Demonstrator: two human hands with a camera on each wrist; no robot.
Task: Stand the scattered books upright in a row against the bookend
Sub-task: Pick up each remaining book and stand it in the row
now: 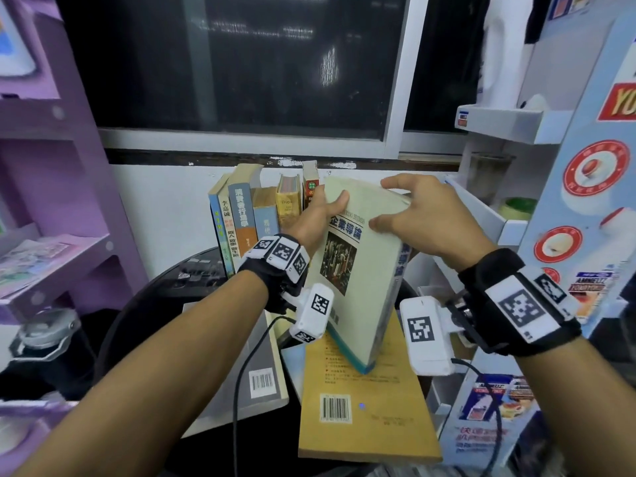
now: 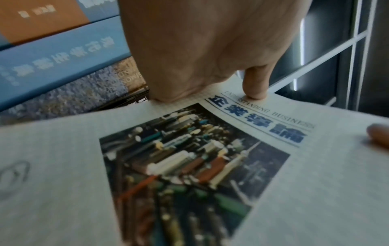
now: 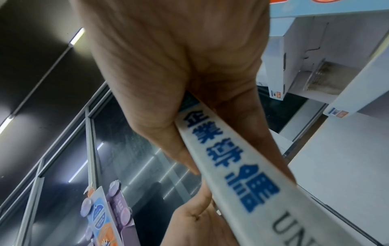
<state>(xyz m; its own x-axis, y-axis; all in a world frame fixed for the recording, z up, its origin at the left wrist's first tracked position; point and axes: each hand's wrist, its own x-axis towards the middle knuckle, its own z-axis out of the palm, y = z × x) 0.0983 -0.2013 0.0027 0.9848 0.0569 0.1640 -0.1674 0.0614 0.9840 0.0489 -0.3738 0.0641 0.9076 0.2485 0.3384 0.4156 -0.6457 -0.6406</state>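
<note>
Both hands hold a pale green book (image 1: 364, 270) with blue title characters and a city photo on its cover (image 2: 189, 166), tilted upright, its lower corner over a tan book. My left hand (image 1: 320, 211) grips its left top edge, thumb on the cover. My right hand (image 1: 413, 215) clasps the spine (image 3: 231, 166), thumb in front and fingers over the top. Behind stands a row of upright books (image 1: 254, 215) against the wall. The bookend is hidden.
A tan book (image 1: 364, 411) and a grey book (image 1: 254, 380), both showing barcodes, lie flat on the dark round table (image 1: 144, 304). Purple shelves (image 1: 51, 201) stand left, a white and blue display rack (image 1: 568, 201) right. A dark bottle (image 1: 44, 342) sits at lower left.
</note>
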